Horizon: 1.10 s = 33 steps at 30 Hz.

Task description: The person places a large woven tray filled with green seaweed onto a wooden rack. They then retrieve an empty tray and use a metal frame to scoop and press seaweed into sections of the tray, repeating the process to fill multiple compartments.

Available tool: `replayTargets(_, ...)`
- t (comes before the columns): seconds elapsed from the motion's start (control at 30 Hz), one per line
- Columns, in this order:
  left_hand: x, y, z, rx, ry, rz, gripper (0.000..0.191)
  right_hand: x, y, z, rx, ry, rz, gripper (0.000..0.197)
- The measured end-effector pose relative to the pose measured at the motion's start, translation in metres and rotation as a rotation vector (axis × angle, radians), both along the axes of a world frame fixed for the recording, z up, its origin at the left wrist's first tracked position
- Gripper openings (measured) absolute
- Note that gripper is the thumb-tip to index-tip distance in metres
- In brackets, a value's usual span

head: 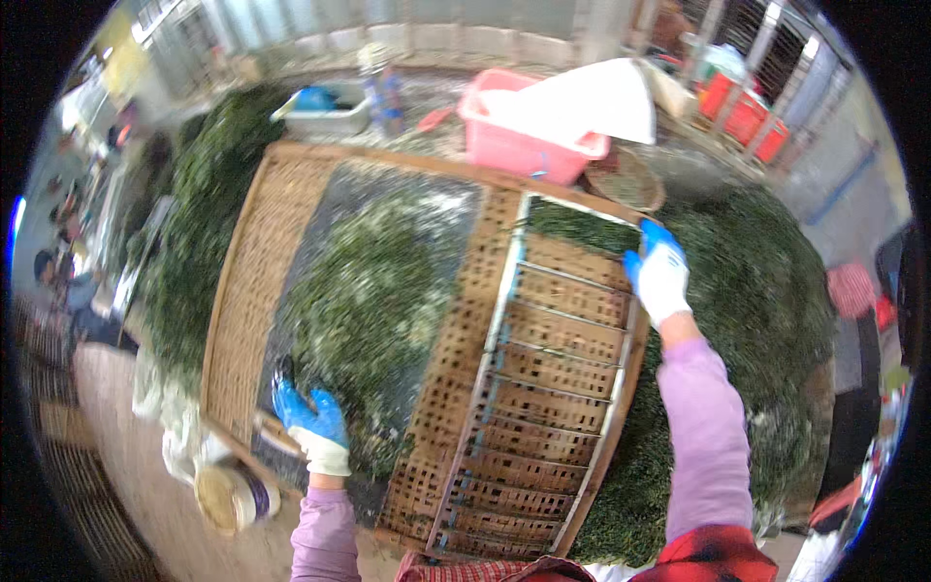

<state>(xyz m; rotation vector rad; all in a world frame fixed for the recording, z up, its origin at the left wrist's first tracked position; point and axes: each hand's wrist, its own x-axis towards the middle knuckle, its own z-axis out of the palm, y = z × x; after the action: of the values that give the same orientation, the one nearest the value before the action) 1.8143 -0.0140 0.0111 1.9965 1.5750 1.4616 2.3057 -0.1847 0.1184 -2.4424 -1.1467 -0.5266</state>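
Observation:
My left hand (311,422), in a white glove with a blue coated palm, is at the lower left edge of a pile of green leafy plant matter (378,291). This pile lies on a dark sheet over a wood-rimmed woven tray (251,269). My right hand (660,269), gloved alike, touches the upper right corner of a ladder-like metal frame (502,305). The frame lies on a brown perforated board (553,349); green leaves fill its topmost section. Blur hides the exact hold of both hands.
Dark green heaps (742,313) lie to the right and far left. Beyond the tray stand a pink plastic tub (502,138) with a white sheet and a pale basin (327,120). A bucket (236,498) lies at lower left. A person (69,284) sits far left.

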Motion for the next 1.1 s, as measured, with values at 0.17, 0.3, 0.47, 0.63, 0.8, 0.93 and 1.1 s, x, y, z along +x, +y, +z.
replayTargets(0.17,-0.15,-0.042,-0.056,-0.282,-0.263,0.203,0.041,-0.062,-0.09,-0.041,0.039,0.023,-0.037,0.053)
replayTargets(0.3,-0.172,-0.056,-0.065,-0.425,-0.413,0.203,0.035,-0.102,-0.173,-0.081,-0.144,0.015,-0.179,0.055)
replayTargets(0.47,-0.151,-0.023,-0.067,-0.601,-0.126,0.278,0.043,-0.12,-0.249,-0.103,-0.207,-0.105,-0.289,0.054)
replayTargets(0.63,-0.178,0.032,-0.078,-0.808,-0.72,0.142,0.018,-0.125,-0.293,-0.113,-0.37,-0.12,-0.461,0.057)
replayTargets(0.8,-0.142,0.045,-0.038,-0.628,-0.836,0.033,0.017,-0.141,-0.32,-0.154,-0.484,-0.035,-0.589,0.061)
replayTargets(0.93,-0.036,0.046,0.034,-0.519,-0.596,-0.244,0.016,-0.14,-0.318,-0.17,-0.441,-0.117,-0.585,0.059)
replayTargets(1.1,0.139,0.048,0.095,-0.298,0.06,-0.683,0.022,-0.136,-0.301,-0.164,-0.497,0.054,-0.676,0.056)
